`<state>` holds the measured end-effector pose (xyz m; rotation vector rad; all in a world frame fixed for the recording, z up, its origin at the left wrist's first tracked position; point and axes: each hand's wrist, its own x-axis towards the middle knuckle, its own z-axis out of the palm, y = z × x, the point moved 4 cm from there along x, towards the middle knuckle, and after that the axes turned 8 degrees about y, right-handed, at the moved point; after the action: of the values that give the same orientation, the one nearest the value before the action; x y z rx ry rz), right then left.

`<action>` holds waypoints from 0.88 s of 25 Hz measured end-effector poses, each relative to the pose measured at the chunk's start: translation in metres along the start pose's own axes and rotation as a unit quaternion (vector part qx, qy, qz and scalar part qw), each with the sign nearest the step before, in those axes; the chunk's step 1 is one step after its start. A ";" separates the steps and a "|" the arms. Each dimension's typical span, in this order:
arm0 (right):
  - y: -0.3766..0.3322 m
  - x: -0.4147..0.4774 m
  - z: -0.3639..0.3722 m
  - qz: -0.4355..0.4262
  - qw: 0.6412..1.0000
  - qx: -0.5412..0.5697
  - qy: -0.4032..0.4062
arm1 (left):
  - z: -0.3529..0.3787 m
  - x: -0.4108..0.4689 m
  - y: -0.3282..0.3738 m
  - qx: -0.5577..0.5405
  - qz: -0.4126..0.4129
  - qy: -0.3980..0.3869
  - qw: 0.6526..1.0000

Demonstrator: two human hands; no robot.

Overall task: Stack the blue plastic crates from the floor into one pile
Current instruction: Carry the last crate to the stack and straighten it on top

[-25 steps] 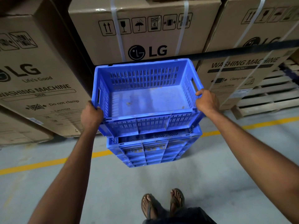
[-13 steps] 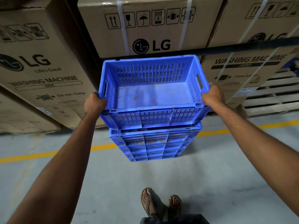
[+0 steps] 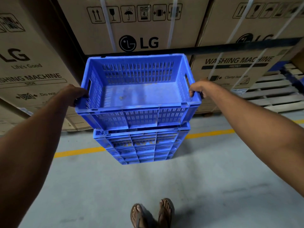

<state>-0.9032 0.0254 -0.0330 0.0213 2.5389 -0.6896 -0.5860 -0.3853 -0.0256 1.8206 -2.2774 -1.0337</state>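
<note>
An empty blue plastic crate (image 3: 139,96) with slotted walls is held level in front of me. My left hand (image 3: 74,94) grips its left rim near the handle slot. My right hand (image 3: 197,89) grips the right rim. Right below it stands a pile of blue crates (image 3: 141,145) on the grey floor. The held crate's bottom sits just at the pile's top rim, shifted slightly left; I cannot tell whether it rests on it.
Big cardboard washing machine boxes (image 3: 134,25) stand close behind the pile. Wooden pallets (image 3: 269,94) lie at the right. A yellow line (image 3: 79,152) crosses the floor. My two feet in sandals (image 3: 153,213) stand just short of the pile.
The crate has moved down and forward over the pile. Both hands kept their grip on its rims.
</note>
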 end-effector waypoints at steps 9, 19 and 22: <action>0.002 -0.030 -0.001 0.022 0.997 -0.053 -0.044 | -0.005 -0.013 -0.009 0.017 0.004 -0.062 0.998; 0.008 -0.040 -0.001 0.033 0.997 -0.058 -0.043 | -0.008 -0.016 -0.016 -0.002 0.015 -0.078 0.997; 0.008 -0.043 0.001 0.034 0.997 -0.059 -0.042 | -0.009 -0.018 -0.021 -0.003 0.007 -0.076 0.997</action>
<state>-0.8641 0.0372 -0.0172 0.0369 2.4823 -0.5032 -0.5589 -0.3756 -0.0231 1.7775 -2.3645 -1.2136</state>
